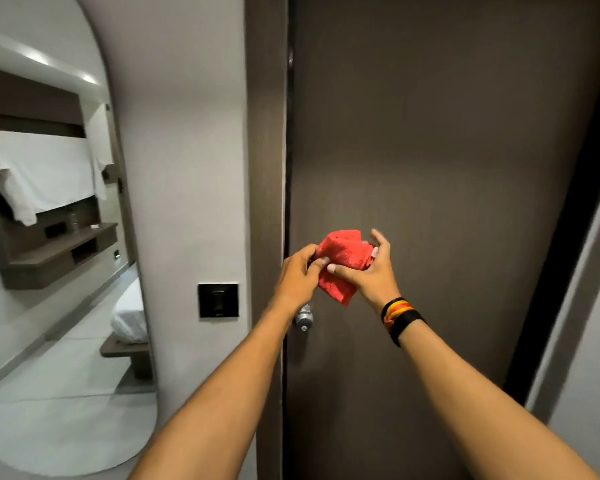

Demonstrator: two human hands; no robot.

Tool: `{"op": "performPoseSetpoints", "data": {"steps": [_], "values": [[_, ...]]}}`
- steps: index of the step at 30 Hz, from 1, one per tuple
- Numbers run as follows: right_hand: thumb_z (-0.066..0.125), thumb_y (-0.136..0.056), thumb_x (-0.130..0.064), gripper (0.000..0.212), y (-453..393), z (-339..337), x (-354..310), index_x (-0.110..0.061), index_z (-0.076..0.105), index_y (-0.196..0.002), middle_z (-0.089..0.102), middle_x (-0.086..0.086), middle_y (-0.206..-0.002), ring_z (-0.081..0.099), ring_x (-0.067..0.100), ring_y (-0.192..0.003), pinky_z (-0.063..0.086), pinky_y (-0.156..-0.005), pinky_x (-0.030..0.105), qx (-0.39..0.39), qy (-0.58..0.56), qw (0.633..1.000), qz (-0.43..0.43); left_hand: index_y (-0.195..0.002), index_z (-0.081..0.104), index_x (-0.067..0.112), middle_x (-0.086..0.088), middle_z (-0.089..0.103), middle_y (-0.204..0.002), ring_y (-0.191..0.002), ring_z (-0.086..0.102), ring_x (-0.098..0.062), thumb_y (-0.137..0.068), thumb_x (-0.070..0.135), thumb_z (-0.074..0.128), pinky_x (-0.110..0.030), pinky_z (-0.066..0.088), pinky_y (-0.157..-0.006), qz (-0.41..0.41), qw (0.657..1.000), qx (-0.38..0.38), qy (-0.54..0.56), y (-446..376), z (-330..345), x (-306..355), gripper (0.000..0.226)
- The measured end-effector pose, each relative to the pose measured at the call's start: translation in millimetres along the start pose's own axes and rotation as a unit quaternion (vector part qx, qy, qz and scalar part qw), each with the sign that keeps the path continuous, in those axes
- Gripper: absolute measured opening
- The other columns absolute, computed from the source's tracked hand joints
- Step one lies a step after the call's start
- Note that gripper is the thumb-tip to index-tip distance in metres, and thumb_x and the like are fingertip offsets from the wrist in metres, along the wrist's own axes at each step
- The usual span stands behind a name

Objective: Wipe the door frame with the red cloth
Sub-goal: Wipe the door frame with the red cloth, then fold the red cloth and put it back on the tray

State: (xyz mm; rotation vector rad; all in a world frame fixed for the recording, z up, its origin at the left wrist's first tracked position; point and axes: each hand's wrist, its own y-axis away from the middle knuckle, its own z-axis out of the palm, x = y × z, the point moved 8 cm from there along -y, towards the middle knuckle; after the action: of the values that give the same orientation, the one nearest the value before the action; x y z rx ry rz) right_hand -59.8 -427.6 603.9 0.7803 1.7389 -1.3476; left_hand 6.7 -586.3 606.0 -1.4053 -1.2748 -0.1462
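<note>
A bunched red cloth (pixel 343 258) is held in front of a dark brown door (pixel 447 150), a little above its silver knob (pixel 304 319). My left hand (pixel 297 273) pinches the cloth's left side. My right hand (pixel 369 273), with striped bands on the wrist, grips the cloth from the right with the thumb on top. The brown door frame (pixel 265 133) runs vertically just left of the hands; its other side (pixel 568 209) slants down at the right.
A black switch plate (pixel 218 300) sits on the white wall left of the frame. Further left an arched mirror or opening (pixel 49 237) shows a bed, a wall shelf and hanging white cloths.
</note>
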Motion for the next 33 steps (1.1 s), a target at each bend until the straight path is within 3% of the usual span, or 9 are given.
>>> {"op": "performPoseSetpoints", "data": {"steps": [2,4,7,13,18,22,28,33], "values": [[0.090,-0.065,-0.004,0.091,1.1,-45.5,9.6,-0.011,0.041,-0.141,0.061,0.004,-0.117,0.062,0.006,-0.093,0.054,-0.083,0.013,-0.002,-0.018,0.999,0.031,-0.093,0.068,0.016,-0.001,0.071,-0.079,-0.072,0.057,-0.008,-0.096,0.021,0.059,-0.041,0.054,-0.073,0.003,1.000,-0.015,0.020,-3.8,38.1,10.8,0.012],[0.089,-0.067,-0.004,0.073,7.2,-87.8,22.1,-0.009,0.053,-0.130,0.066,0.001,-0.104,0.063,0.007,-0.084,0.055,-0.075,0.014,0.013,-0.003,0.999,0.046,-0.090,0.068,0.013,0.003,0.066,-0.074,-0.069,0.053,-0.008,-0.097,0.017,0.060,-0.037,0.050,-0.069,-0.002,0.999,-0.033,0.028,-4.1,76.6,16.1,0.011],[0.090,-0.066,-0.006,0.067,24.7,-159.6,51.9,-0.011,0.057,-0.124,0.070,0.015,-0.115,0.067,0.015,-0.089,0.058,-0.085,0.034,0.069,-0.006,0.994,0.087,-0.088,0.067,0.008,0.003,0.062,-0.073,-0.067,0.049,-0.008,-0.098,0.012,0.061,-0.033,0.045,-0.066,-0.013,0.996,-0.075,0.040,3.8,148.3,25.8,0.012],[0.091,-0.062,-0.004,0.066,80.6,-284.5,115.8,-0.008,0.062,-0.122,0.071,0.015,-0.117,0.070,0.022,-0.099,0.058,-0.094,0.042,0.174,-0.009,0.971,0.162,-0.087,0.066,0.010,-0.006,0.065,-0.072,-0.066,0.049,-0.013,-0.098,0.019,0.061,-0.043,0.052,-0.068,-0.053,0.984,-0.164,0.054,44.6,295.2,33.7,0.015],[0.087,-0.069,-0.007,0.055,164.8,-389.4,197.8,-0.009,0.066,-0.120,0.073,0.017,-0.114,0.071,0.033,-0.104,0.059,-0.093,0.048,0.259,-0.009,0.935,0.244,-0.087,0.068,0.015,-0.008,0.074,-0.078,-0.067,0.059,-0.016,-0.094,0.028,0.064,-0.041,0.055,-0.072,-0.123,0.958,-0.254,0.055,125.3,432.6,21.9,0.016],[0.078,-0.078,0.000,0.046,250.4,-451.4,269.4,-0.007,0.064,-0.121,0.071,0.016,-0.116,0.068,0.026,-0.098,0.058,-0.094,0.046,0.310,0.000,0.896,0.318,-0.085,0.070,0.018,-0.001,0.071,-0.075,-0.069,0.060,-0.018,-0.094,0.023,0.068,-0.035,0.052,-0.071,-0.181,0.930,-0.315,0.051,211.4,523.2,8.6,0.011],[0.084,-0.071,0.001,0.043,397.1,-501.4,372.9,-0.014,0.058,-0.102,0.069,0.012,-0.103,0.066,0.025,-0.089,0.055,-0.085,0.034,0.411,0.030,0.805,0.427,-0.094,0.072,0.017,-0.009,0.077,-0.089,-0.083,0.072,-0.030,-0.096,0.030,0.065,-0.043,0.060,-0.080,-0.266,0.877,-0.399,0.020,368.8,621.1,-36.4,0.016],[0.083,-0.072,-0.004,0.035,502.8,-509.2,454.4,-0.009,0.058,-0.096,0.063,0.007,-0.088,0.059,0.024,-0.080,0.048,-0.076,0.031,0.399,0.094,0.735,0.539,-0.114,0.071,0.018,-0.011,0.077,-0.109,-0.099,0.071,-0.033,-0.100,0.026,0.059,-0.043,0.059,-0.089,-0.322,0.836,-0.443,-0.025,490.4,664.1,-80.2,0.020]]}}
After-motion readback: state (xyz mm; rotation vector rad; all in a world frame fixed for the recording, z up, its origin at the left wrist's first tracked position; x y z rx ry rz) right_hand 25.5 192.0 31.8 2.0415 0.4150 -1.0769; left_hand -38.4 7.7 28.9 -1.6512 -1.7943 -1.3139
